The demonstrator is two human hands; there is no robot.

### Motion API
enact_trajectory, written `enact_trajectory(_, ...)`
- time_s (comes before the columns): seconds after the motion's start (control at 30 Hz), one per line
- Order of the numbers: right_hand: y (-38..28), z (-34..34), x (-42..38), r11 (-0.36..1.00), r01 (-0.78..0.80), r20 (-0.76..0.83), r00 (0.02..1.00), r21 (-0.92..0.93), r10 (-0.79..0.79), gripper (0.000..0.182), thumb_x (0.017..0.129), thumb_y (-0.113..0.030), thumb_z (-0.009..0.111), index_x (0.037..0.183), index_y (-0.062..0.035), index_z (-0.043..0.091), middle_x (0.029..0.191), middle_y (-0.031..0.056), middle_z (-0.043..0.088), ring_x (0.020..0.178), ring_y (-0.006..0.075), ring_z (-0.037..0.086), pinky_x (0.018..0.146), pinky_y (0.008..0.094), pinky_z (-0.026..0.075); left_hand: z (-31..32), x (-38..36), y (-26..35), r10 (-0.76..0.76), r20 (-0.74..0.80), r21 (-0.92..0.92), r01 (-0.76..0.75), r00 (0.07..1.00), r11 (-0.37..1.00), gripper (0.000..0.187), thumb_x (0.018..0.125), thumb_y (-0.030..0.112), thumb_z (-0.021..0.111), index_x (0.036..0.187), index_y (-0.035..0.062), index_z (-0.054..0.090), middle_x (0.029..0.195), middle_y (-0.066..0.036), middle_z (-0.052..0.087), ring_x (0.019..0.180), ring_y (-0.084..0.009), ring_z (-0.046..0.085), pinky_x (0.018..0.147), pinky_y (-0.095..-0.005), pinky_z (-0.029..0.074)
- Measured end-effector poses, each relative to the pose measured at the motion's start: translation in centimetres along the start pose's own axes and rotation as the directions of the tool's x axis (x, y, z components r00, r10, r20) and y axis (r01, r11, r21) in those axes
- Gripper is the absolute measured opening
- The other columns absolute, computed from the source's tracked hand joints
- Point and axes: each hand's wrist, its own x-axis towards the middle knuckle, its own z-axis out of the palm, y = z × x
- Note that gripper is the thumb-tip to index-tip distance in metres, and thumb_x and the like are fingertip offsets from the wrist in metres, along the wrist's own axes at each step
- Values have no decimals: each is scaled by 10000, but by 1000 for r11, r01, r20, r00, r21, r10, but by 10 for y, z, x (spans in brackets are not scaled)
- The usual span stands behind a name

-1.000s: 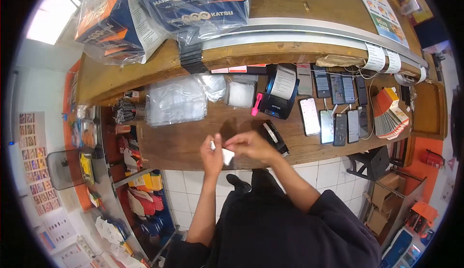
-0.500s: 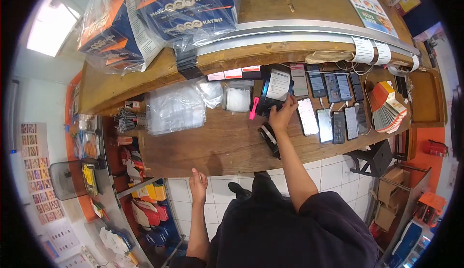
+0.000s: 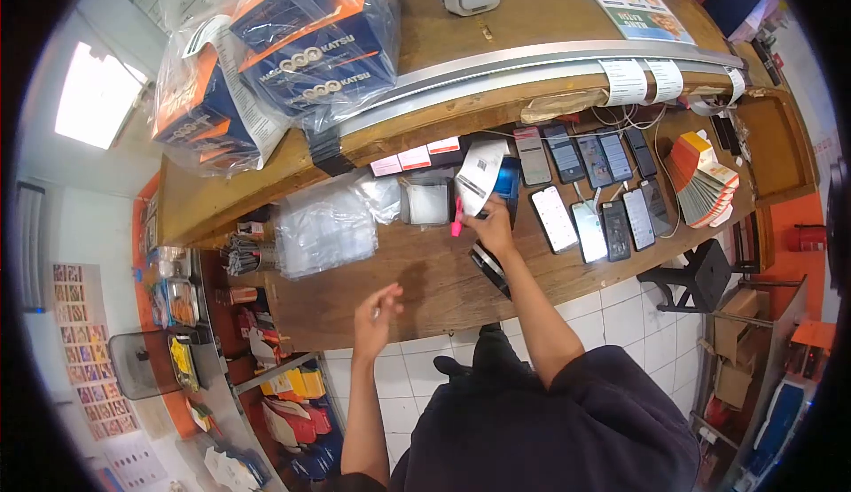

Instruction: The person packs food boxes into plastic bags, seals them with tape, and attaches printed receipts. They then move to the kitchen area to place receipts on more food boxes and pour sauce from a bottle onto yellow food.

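My right hand (image 3: 493,224) grips the lower end of a white printed receipt (image 3: 480,177), which tilts up over a dark printer-like device (image 3: 508,182) with a blue part. Beside the fingers is a pink marker (image 3: 457,217). A black object (image 3: 491,269) lies on the counter just under my right wrist. My left hand (image 3: 378,313) is raised near the counter's front edge, fingers loosely apart and holding nothing. Right of my right hand lie several phones, the nearest a lit white-screened phone (image 3: 554,219).
Clear plastic bags (image 3: 326,236) and a clear container (image 3: 425,203) lie on the wooden counter (image 3: 355,301). Overhead, a shelf edge (image 3: 425,121) carries bagged boxes (image 3: 324,62). Right are fanned card packets (image 3: 700,182) and cables; below, a black stool (image 3: 696,275).
My right hand has moved left and now holds the receipt, which has come away from the dark device. My left hand has risen toward the counter. The whole view has shifted slightly.
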Motion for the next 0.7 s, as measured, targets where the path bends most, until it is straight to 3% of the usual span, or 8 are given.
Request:
enact_trajectory(0.07, -33, -1, -9, 852, -324, 387, 908, 410, 159, 242, 784, -104, 835, 996, -21, 751, 1013, 34, 701, 912, 120, 613, 789, 291, 488, 4, 35, 29, 307, -36, 206, -293, 951, 934, 304, 1032, 206, 560, 1211, -13, 670, 1090, -132, 710, 885, -166, 675, 859, -311, 508)
enact_trajectory(0.13, -64, -1, -26, 772, -404, 557, 827, 491, 79, 269, 849, -90, 791, 1093, -10, 711, 1006, -3, 708, 820, 62, 616, 705, 246, 498, 14, 71, 42, 305, -37, 132, -298, 952, 945, 314, 1006, 226, 612, 1183, -26, 675, 1065, -139, 718, 908, -168, 672, 836, -307, 512)
enact_trajectory(0.3, -103, -18, -66, 775, -587, 809, 560, 234, 180, 301, 873, -64, 735, 1151, 17, 653, 954, 74, 732, 798, 134, 676, 725, 289, 535, 33, 111, 58, 75, 237, 85, -98, 969, 992, 273, 907, 181, 719, 1076, -34, 703, 979, -139, 734, 901, -170, 674, 801, -325, 522)
enact_trajectory(0.4, -118, -63, -55, 996, -82, 865, 502, 33, 13, 341, 849, -78, 736, 1168, 0, 647, 931, 104, 735, 752, 173, 693, 711, 311, 539, 38, 101, 61, 232, 187, 126, -258, 955, 958, 264, 899, 143, 712, 1097, -32, 696, 981, -156, 737, 903, -211, 693, 816, -344, 526)
enact_trajectory(0.43, -135, -72, -49, 991, -132, 752, 654, 9, 81, 315, 833, -111, 734, 1122, -5, 668, 925, 136, 723, 800, 242, 704, 756, 352, 540, 39, 103, 38, 286, 201, 179, -322, 937, 930, 248, 894, 123, 695, 1098, -18, 688, 976, -195, 727, 914, -310, 709, 830, -392, 528)
enact_trajectory(0.53, -171, -74, -21, 892, 451, 306, 850, -6, -428, 251, 843, -157, 725, 1041, -6, 696, 917, 156, 710, 873, 305, 690, 811, 395, 524, 29, 75, 118, 147, 591, 312, -393, 793, 865, 239, 874, 110, 706, 1084, -3, 687, 996, -233, 705, 953, -392, 682, 836, -434, 522)
enact_trajectory(0.67, -157, -71, 4, 987, 135, 777, 612, 83, -149, 254, 875, -223, 696, 1011, -9, 703, 926, 191, 694, 900, 352, 663, 817, 426, 500, 18, 63, 158, 30, 584, 437, -345, 811, 831, 228, 901, 189, 676, 1007, -11, 696, 912, -229, 703, 920, -404, 675, 795, -455, 517)
enact_trajectory(0.7, -177, -81, 13, 992, 122, 827, 557, 8, -76, 263, 886, -237, 692, 1003, -2, 701, 924, 190, 693, 891, 354, 658, 783, 424, 499, 15, 61, 155, 127, 576, 396, -411, 808, 821, 254, 940, 227, 662, 1004, -15, 701, 818, -183, 705, 723, -260, 683, 685, -383, 508)
